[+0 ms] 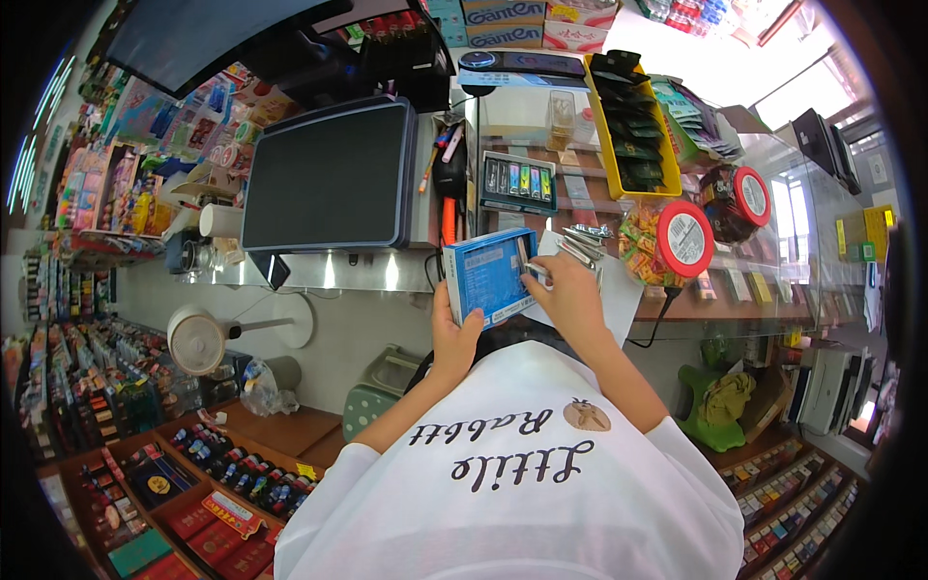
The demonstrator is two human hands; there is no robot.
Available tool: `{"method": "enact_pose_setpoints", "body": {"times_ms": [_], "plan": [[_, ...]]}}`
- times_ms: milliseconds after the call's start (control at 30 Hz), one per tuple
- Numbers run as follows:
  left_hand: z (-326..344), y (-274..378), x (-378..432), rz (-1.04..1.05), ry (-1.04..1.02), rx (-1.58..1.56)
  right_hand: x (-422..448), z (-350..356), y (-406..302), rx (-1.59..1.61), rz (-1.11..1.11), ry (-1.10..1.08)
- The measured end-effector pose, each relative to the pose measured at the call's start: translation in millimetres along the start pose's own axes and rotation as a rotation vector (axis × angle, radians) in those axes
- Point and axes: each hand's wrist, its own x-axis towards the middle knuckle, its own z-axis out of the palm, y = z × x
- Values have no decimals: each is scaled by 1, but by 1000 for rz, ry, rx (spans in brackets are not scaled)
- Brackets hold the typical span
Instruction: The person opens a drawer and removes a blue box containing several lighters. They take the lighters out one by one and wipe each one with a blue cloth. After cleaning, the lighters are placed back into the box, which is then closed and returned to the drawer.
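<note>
My left hand [457,328] grips the lower left edge of a shallow blue box [489,279], tilted with its open side facing me. Thumb and fingers of my right hand [564,290] pinch a small, thin light-coloured item [537,270] at the box's right inner end. Just behind my right hand, several slim silvery items [580,245] lie in a loose pile on white paper [620,290]. A dark tray of colourful, small cylindrical items [519,183] sits on the glass counter beyond the box. What the thin item is cannot be told.
A dark-screened terminal [330,177] stands at the left. Right of the hands are a red-lidded jar of wrapped sweets [684,243], another red-lidded jar [747,196] and a yellow tray of dark packets [616,163]. An orange-handled tool [449,220] lies between terminal and glass counter.
</note>
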Motion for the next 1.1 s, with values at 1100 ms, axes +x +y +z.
{"method": "enact_pose_setpoints", "body": {"times_ms": [1100], "plan": [[-11,15,16,-134,27,-98,19,-27,56,126,257,12]]}}
